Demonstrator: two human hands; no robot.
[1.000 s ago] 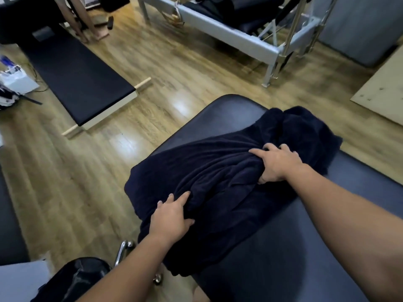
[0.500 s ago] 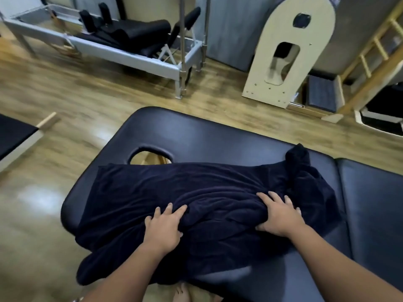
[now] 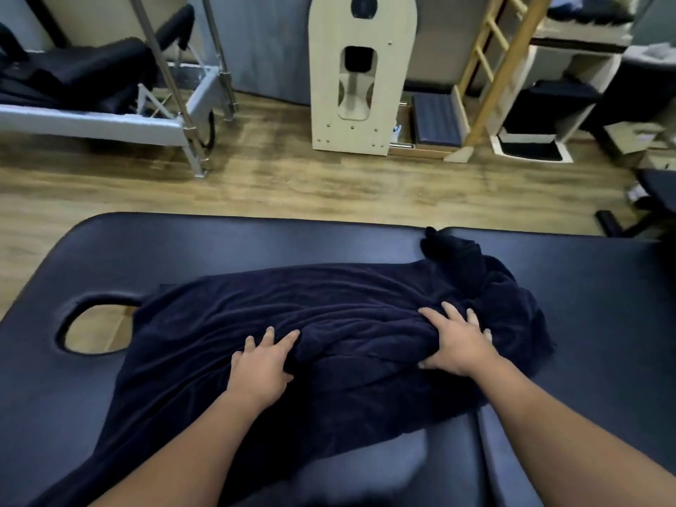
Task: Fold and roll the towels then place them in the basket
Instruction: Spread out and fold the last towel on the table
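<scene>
From the head view, the dark navy terry towel (image 3: 329, 323) lies rumpled on the black padded massage table (image 3: 219, 243), its long axis running left to right across the person's front, one end near the oval face hole (image 3: 95, 331) at the left and the other heaped in a bunch toward the right, by the seam between the table's two cushions. Both hands sit on the near middle of the cloth, the right nearer the bunched end, the left nearer the flatter stretch. The left hand (image 3: 261, 367) reaches forward palm down, fingers spread and fairly straight, its thumb pressed into a raised ridge of cloth; I cannot tell whether it pinches that fold. The right hand (image 3: 457, 345) is likewise palm down, fingers splayed over the bulge and thumb tucked low against its near side, seemingly gathering fabric. Both forearms angle inward from the bottom corners. No basket is in view. The towel probably needs spreading flat along this left-right axis before any fold.
</scene>
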